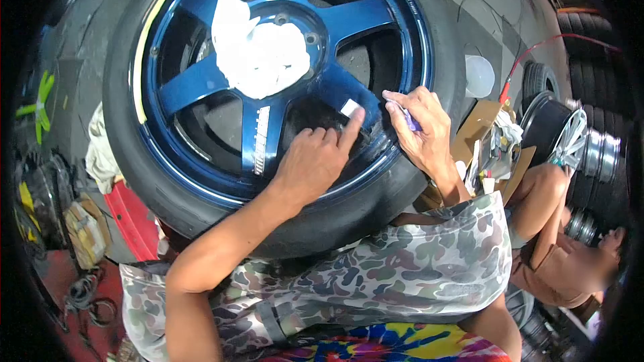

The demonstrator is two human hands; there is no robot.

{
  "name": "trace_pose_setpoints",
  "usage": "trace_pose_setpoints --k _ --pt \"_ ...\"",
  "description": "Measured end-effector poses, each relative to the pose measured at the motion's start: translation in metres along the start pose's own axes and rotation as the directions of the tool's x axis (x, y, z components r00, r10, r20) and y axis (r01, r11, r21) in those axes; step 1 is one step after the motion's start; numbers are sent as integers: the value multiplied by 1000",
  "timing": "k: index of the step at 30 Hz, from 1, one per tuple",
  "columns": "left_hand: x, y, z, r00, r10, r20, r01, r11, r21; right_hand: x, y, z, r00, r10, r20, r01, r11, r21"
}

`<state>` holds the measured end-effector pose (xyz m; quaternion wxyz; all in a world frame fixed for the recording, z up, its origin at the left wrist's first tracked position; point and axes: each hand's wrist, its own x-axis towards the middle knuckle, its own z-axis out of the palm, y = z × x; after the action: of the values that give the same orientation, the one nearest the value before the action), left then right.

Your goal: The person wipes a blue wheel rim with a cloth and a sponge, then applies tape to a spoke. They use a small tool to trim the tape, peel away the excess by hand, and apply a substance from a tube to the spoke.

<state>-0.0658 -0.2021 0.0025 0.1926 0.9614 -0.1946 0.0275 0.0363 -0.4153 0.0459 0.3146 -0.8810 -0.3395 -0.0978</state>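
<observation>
A blue multi-spoke wheel rim (194,87) sits inside a black tyre (443,33), in front of my lap. My left hand (314,161) rests over the lower spokes with its index finger stretched out beside a small white square (349,107) on one spoke. The other fingers are loosely bent, with nothing seen in them. My right hand (424,127), at the rim's right edge, is closed round a small purple item (411,121), mostly hidden by the fingers. A crumpled white cloth (268,60) covers the hub. One lower spoke carries pale lettering (261,141).
A strip of yellow tape (141,60) runs along the rim's left edge. To the right are an open cardboard box (473,127), a white cup (479,75) and a red cable (537,45). Another person (560,265) sits near stacked wheels (599,154). A red container (131,221) stands left.
</observation>
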Motion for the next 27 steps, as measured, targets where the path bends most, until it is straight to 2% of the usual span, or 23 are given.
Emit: trace_pose_setpoints --k 3,5,7,8,12,14,15,17,18,19,20,21,22,24,25,27 --pt "0 5 0 998 48 44 -48 999 2 -1 6 0 1000 -12 -9 12 1000 -7" --pt "3 0 -1 998 68 -3 -68 998 6 -1 6 -1 999 -26 -26 26 1000 -7" --pt "5 -6 -1 988 -151 -32 149 987 -66 -1 4 -3 1000 -26 0 26 999 -21" --pt "5 -8 -2 985 -173 -12 173 984 -46 -1 4 -3 1000 -24 -8 23 1000 -19" --pt "1 -2 4 988 -151 -23 149 985 -84 0 4 -1 999 -37 15 37 999 -17" --pt "2 -1 -1 1000 -2 6 3 987 -160 0 4 -1 999 -43 14 43 999 -10" --pt "4 -3 -6 1000 -5 7 6 988 -156 0 4 0 999 -43 11 43 999 -7" --pt "12 -13 -23 963 58 -264 -137 947 -291 0 6 0 999 -42 8 42 999 -4" --pt "19 -28 -35 922 40 -386 -133 967 -218 0 5 -1 999 -45 18 45 999 3" --pt "23 -38 -63 915 -133 -381 66 981 -183 -2 3 -1 998 -50 33 50 999 14" --pt "21 -59 -84 867 -397 -301 328 910 -254 -3 2 0 997 -54 47 53 998 24" --pt "24 -86 -94 779 -411 -473 314 909 -273 -3 1 1 995 -69 69 67 997 37" --pt "21 -117 -104 754 -407 -515 349 913 -212 -2 0 0 992 -89 89 85 995 49" --pt "1 -166 -111 747 -514 -423 532 842 -83 -2 -3 -1 981 -126 149 118 991 62" --pt "-13 -194 -100 770 -492 -406 545 838 18 -2 -3 -1 970 -143 198 132 989 66" --pt "-24 -197 -84 726 -632 -271 659 752 7 -4 -3 1 954 -171 246 159 985 69"
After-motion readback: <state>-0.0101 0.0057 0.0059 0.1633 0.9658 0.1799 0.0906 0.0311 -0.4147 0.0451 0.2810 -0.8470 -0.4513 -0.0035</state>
